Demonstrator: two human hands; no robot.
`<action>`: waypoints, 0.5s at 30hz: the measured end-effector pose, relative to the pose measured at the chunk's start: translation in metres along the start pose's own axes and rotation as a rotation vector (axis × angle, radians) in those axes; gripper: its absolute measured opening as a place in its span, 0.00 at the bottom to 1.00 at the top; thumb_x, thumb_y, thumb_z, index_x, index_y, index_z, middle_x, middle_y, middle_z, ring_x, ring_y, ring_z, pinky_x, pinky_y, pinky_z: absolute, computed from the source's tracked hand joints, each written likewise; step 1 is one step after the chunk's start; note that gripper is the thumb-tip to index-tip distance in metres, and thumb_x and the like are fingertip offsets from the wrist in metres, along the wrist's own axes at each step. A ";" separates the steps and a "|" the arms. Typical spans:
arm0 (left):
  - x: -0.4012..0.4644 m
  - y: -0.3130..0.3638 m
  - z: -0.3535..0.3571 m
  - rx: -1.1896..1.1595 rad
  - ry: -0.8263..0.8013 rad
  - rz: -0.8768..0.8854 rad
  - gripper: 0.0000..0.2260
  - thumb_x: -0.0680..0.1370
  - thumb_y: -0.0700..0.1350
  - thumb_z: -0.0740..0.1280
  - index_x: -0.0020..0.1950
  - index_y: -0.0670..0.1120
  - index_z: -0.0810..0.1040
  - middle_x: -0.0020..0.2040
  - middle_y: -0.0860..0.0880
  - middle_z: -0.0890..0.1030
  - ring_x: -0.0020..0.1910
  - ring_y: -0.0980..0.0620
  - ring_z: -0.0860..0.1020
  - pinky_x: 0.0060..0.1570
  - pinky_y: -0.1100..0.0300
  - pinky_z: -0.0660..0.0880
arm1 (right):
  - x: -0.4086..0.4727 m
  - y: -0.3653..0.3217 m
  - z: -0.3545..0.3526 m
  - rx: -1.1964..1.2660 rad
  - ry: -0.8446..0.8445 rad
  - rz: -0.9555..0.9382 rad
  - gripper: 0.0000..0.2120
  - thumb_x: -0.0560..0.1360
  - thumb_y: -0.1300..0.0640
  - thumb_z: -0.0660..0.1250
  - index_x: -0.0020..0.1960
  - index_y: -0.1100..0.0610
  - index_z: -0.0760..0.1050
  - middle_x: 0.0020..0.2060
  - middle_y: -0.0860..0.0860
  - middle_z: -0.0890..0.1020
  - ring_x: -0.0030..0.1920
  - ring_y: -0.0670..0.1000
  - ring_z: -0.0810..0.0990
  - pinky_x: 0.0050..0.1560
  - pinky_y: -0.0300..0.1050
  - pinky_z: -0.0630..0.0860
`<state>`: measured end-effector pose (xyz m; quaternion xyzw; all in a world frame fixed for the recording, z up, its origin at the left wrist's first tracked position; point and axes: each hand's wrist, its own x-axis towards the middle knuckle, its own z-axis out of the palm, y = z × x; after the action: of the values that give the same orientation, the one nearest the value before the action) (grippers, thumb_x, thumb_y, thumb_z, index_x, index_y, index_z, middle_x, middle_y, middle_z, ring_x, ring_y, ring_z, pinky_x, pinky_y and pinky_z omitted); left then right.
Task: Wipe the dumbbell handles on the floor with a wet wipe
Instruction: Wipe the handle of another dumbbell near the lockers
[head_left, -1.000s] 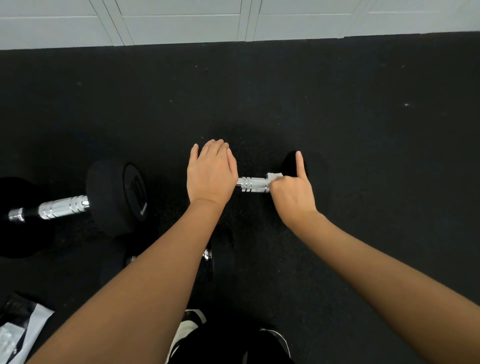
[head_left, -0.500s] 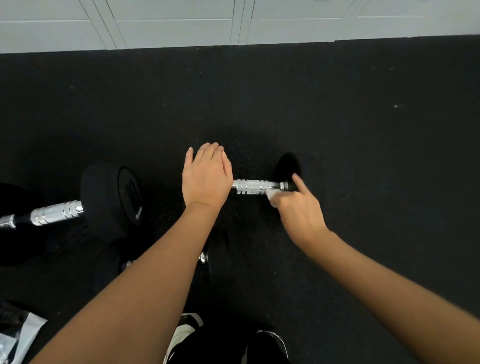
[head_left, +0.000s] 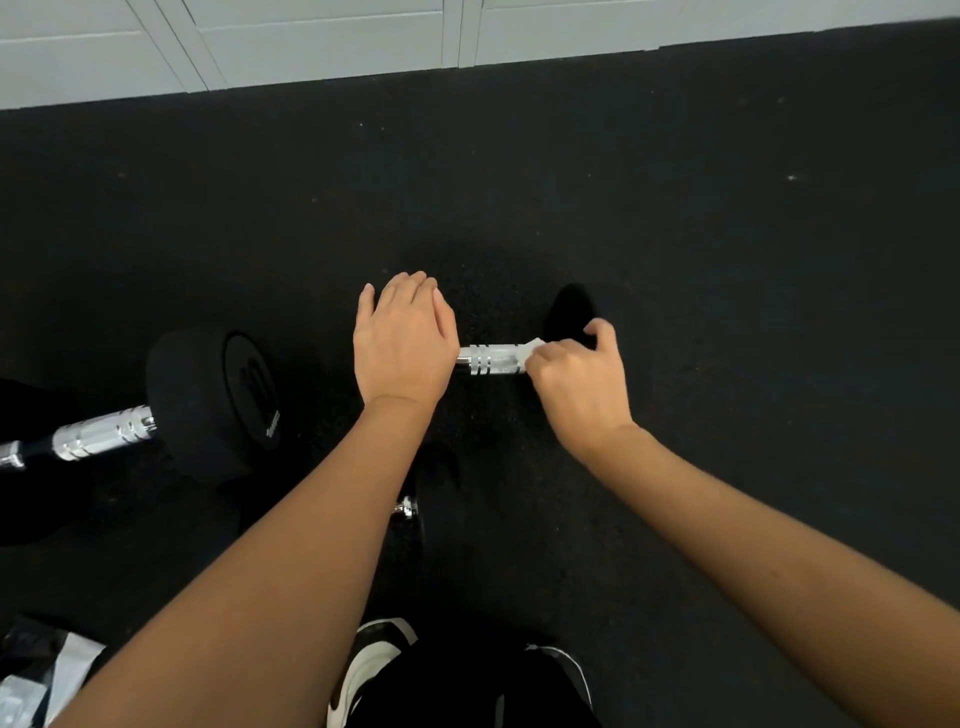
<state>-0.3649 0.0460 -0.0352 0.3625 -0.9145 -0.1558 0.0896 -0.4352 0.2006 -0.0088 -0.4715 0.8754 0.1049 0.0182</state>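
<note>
A dumbbell lies across the black floor in front of me, its chrome handle (head_left: 493, 360) showing between my hands. My left hand (head_left: 402, 345) lies palm down over the dumbbell's left head, hiding it. My right hand (head_left: 579, 379) curls round the right end of the handle with a white wet wipe (head_left: 535, 347) pinched against the chrome. The dark right head (head_left: 569, 312) shows behind my fingers. A second dumbbell (head_left: 208, 400) with a chrome handle (head_left: 98, 434) lies at the left.
A white panelled wall (head_left: 322, 41) runs along the far edge of the black rubber floor (head_left: 727, 260). A third dumbbell's chrome end (head_left: 406, 506) peeks out under my left forearm. My shoes (head_left: 374, 670) are at the bottom, and a wipe packet (head_left: 31, 686) lies at the bottom left.
My right hand has rolled over the top of the handle's right end with the wipe, after dipping to its near side. My left hand stays on the left head.
</note>
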 end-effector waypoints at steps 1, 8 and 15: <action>0.000 0.000 0.001 0.002 0.003 -0.001 0.17 0.81 0.46 0.53 0.63 0.43 0.76 0.64 0.47 0.77 0.67 0.51 0.71 0.71 0.51 0.59 | 0.002 0.005 0.001 -0.048 -0.011 -0.031 0.10 0.58 0.69 0.70 0.25 0.56 0.73 0.20 0.50 0.72 0.23 0.53 0.73 0.57 0.56 0.68; 0.000 0.000 0.002 -0.006 0.034 -0.001 0.21 0.80 0.47 0.49 0.61 0.42 0.78 0.62 0.47 0.78 0.65 0.51 0.73 0.70 0.50 0.62 | 0.005 0.020 0.007 -0.334 -0.131 -0.149 0.10 0.62 0.67 0.67 0.26 0.56 0.76 0.18 0.47 0.70 0.20 0.50 0.69 0.69 0.66 0.53; 0.003 -0.001 0.003 0.005 0.018 0.003 0.20 0.80 0.47 0.50 0.62 0.43 0.77 0.62 0.48 0.78 0.66 0.51 0.72 0.70 0.51 0.61 | 0.039 0.014 0.000 -0.211 -0.194 -0.059 0.17 0.74 0.67 0.55 0.51 0.55 0.79 0.26 0.48 0.70 0.35 0.53 0.78 0.70 0.56 0.31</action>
<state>-0.3671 0.0441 -0.0378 0.3626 -0.9146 -0.1503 0.0971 -0.4685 0.1765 -0.0116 -0.4839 0.8395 0.2407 0.0563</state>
